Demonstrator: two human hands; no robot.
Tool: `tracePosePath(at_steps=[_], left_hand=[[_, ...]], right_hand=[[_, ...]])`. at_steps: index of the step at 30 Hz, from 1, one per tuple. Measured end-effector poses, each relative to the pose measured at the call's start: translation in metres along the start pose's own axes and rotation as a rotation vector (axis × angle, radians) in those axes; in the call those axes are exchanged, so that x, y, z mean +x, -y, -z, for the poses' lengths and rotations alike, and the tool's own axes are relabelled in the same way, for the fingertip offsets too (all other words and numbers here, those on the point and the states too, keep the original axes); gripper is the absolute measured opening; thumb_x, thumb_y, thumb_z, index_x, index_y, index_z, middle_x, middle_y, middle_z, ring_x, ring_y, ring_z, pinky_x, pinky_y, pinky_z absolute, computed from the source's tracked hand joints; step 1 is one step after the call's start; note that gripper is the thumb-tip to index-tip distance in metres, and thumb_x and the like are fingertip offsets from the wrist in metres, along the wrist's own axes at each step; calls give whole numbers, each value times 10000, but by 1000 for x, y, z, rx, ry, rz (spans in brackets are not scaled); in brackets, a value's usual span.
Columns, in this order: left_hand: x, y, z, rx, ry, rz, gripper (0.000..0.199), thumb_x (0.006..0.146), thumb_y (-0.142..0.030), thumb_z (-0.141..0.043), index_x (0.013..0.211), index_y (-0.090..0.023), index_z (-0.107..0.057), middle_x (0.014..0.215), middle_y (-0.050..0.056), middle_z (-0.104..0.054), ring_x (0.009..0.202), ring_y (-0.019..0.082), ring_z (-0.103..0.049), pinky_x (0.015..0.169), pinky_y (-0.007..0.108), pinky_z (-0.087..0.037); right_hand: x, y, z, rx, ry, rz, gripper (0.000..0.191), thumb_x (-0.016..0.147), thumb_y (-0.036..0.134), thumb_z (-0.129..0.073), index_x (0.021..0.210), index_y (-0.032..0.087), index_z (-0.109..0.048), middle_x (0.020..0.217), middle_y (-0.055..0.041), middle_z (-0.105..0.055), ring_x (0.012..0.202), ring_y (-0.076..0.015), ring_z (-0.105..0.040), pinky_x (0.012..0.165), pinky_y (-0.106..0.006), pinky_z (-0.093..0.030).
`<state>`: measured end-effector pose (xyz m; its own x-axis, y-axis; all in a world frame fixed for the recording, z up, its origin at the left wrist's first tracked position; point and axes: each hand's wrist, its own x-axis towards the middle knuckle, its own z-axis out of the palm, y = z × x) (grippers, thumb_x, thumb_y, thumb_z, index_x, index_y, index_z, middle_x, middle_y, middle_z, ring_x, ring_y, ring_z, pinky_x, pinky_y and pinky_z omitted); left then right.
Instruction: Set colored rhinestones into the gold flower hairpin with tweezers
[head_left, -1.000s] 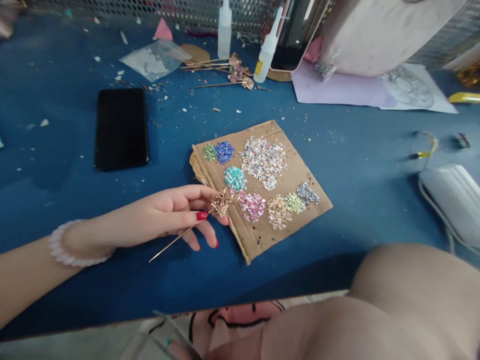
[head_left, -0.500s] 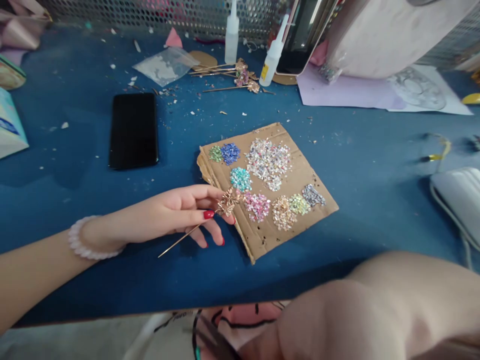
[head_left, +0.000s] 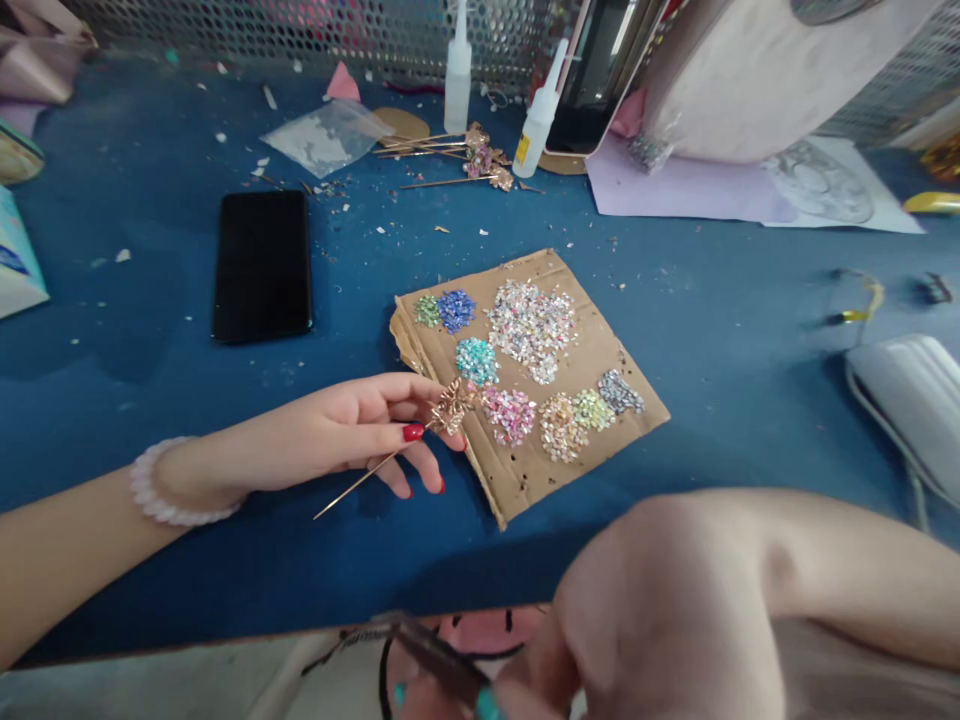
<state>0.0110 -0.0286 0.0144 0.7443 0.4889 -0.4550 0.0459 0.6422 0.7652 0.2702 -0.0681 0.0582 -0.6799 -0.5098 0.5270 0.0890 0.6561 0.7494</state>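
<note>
My left hand (head_left: 367, 430) is closed on a gold hairpin (head_left: 451, 408). Its metal flower head sits between thumb and fingers, and the thin stick slants down to the left. The flower is over the left edge of a cardboard piece (head_left: 525, 480), beside a heap of pink rhinestones (head_left: 510, 415). Close to the camera, my right hand (head_left: 660, 600) is blurred and bent at the wrist over the table's front edge. In its fingers is a dark slim tool that looks like tweezers (head_left: 442, 660), pointing left; two small teal patches show near it.
Heaps of teal (head_left: 477, 361), blue (head_left: 456, 311) and clear rhinestones (head_left: 531, 325) lie on the cardboard. A black phone (head_left: 262, 265) is at left. Behind are glue bottles (head_left: 536, 125) and more hairpins (head_left: 480, 155). A white device (head_left: 911, 400) with a cable lies right.
My right hand and the dark tool have risen slightly, with more of the tool in sight. The left hand keeps its hold on the hairpin. The whole view has shifted slightly.
</note>
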Motion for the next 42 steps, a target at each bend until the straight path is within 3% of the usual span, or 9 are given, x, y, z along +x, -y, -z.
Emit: tracePosePath(at_steps=[3,6,7,9,14,22,36,42], left_hand=[[2,2,2,1,42,-38,372,1047,-329,-744,1377,-216,-617,1325,127,-753,916,152,-823,740,191,-680],[3,2,2,8,66,-47,401,1048,-364,-747,1392,-214,-605,1345,132,-743,949,153,-824,756,184,-687],[4,2,2,8,62,-35,406,1051,-365,-745,1400,-214,-601,1346,131,-740,956,152,-824,759,179,-687],[4,1,1,-4,54,-15,420,1050,-363,-749,1413,-218,-597,1335,121,-738,955,147,-825,760,171,-686],[3,0,0,-28,37,-28,377,1051,-315,-746,1394,-226,-618,1276,86,-751,942,144,-825,761,177,-693],[1,-2,-1,9,23,-39,352,1048,-291,-747,1379,-221,-650,1260,92,-771,904,138,-824,749,178,-699],[1,-7,-3,48,-1,-20,337,1047,-242,-722,1374,-207,-650,1299,93,-789,901,123,-820,742,156,-684],[1,-9,-6,47,-21,-11,304,1030,-223,-732,1325,-203,-663,1194,47,-799,874,120,-819,724,151,-679]], right_hand=[[-24,-16,-1,200,-9,-30,235,1047,397,-624,1163,400,-829,1127,80,-840,967,-145,-756,896,-297,-660],[-45,-19,10,356,163,-383,301,1101,327,-564,964,252,-822,979,-11,-818,943,-156,-741,822,-305,-630],[-51,-18,13,378,241,-514,339,1131,328,-514,989,212,-798,954,-34,-816,951,-172,-751,806,-327,-632],[-61,-15,16,489,281,-637,291,1148,266,-481,1044,143,-723,930,-80,-820,941,-179,-770,838,-328,-651],[-77,-10,4,669,302,-903,145,1150,277,-525,1032,211,-579,831,-18,-748,779,-135,-735,725,-283,-614],[-82,-11,3,701,425,-924,155,1145,251,-519,993,234,-543,787,6,-690,728,-140,-683,697,-285,-552],[-88,-16,8,710,465,-952,158,1138,236,-497,986,232,-538,784,17,-624,708,-137,-622,687,-295,-507],[-89,-16,8,692,471,-923,172,1148,238,-468,993,222,-539,760,19,-614,686,-136,-619,652,-291,-489]])
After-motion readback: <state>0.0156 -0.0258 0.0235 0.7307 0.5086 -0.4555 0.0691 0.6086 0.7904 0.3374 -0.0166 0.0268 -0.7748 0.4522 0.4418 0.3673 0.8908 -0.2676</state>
